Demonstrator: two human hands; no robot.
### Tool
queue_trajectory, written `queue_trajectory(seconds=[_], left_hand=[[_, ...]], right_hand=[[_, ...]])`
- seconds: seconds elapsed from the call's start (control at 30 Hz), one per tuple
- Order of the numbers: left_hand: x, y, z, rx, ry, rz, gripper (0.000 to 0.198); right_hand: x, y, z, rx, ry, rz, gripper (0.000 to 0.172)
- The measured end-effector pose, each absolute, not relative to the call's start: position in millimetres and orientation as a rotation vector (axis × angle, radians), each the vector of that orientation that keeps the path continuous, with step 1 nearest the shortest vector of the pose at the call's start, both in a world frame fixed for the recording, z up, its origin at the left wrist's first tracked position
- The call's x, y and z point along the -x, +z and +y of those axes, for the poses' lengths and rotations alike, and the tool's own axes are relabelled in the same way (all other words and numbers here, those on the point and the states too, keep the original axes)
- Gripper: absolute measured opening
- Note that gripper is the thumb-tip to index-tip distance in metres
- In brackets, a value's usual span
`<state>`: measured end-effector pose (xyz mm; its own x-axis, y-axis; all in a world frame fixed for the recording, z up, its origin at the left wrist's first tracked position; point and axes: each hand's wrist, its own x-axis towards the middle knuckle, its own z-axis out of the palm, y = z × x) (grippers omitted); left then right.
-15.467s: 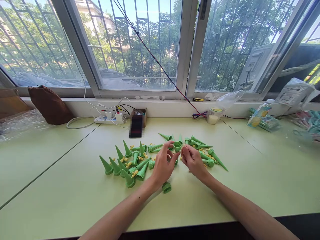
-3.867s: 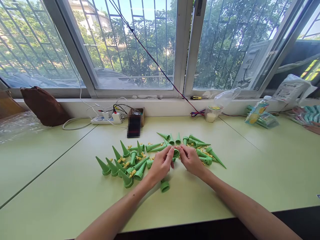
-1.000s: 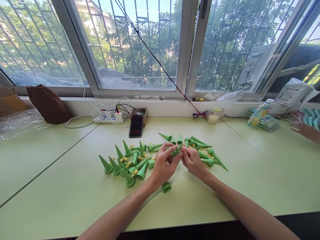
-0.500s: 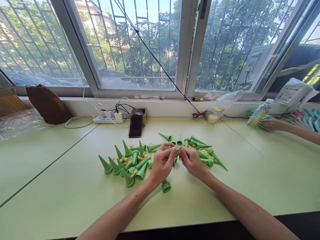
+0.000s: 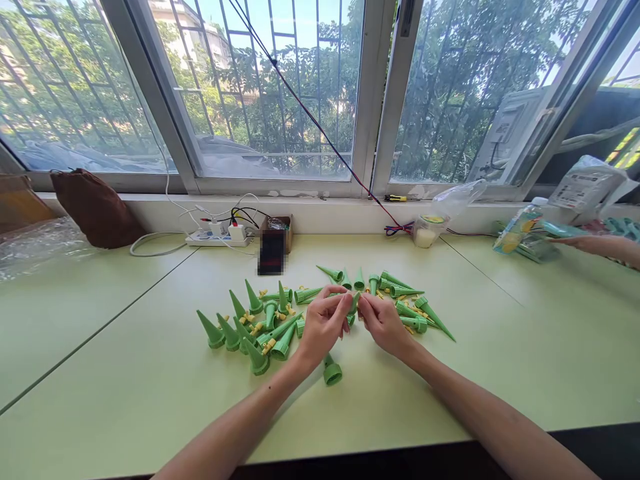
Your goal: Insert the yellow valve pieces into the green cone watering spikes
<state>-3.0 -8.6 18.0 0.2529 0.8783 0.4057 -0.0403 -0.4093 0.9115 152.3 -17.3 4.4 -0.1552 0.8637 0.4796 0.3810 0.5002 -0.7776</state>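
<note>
My left hand (image 5: 324, 321) is closed around a green plastic watering spike (image 5: 355, 303), whose tip points up between the fingers. Right beside it, the fingers of my right hand (image 5: 385, 323) are pinched together against the spike's side; whatever they grip is hidden. Several green cone-shaped spikes stand upright on the left, such as this spike (image 5: 209, 330). More lie on their sides to the right, among them a long spike (image 5: 436, 319). Small yellow valves (image 5: 269, 347) are scattered among them. A single spike (image 5: 332, 372) lies near my left wrist, its round open end towards me.
Along the window wall are a power strip (image 5: 215, 237), a small box (image 5: 286, 233), a plastic jar (image 5: 426, 232) and a brown bag (image 5: 97, 208). At the right, another person's hand (image 5: 595, 245) is near a drink bottle (image 5: 520, 225) and plastic-wrapped items.
The spike in my left hand has tilted more upright, and my hands have barely shifted. At the far right, the other person's hand has moved right, with light-green wrapped items now beside it.
</note>
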Motion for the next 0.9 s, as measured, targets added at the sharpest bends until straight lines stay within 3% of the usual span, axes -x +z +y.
queue_trajectory(seconds=[0.9], left_hand=[[1.3, 23.2, -8.4, -1.522, 1.278, 0.811, 0.037]], right_hand=[[-151.6, 2.3, -16.5, 1.087, 0.543, -1.846, 0.039]])
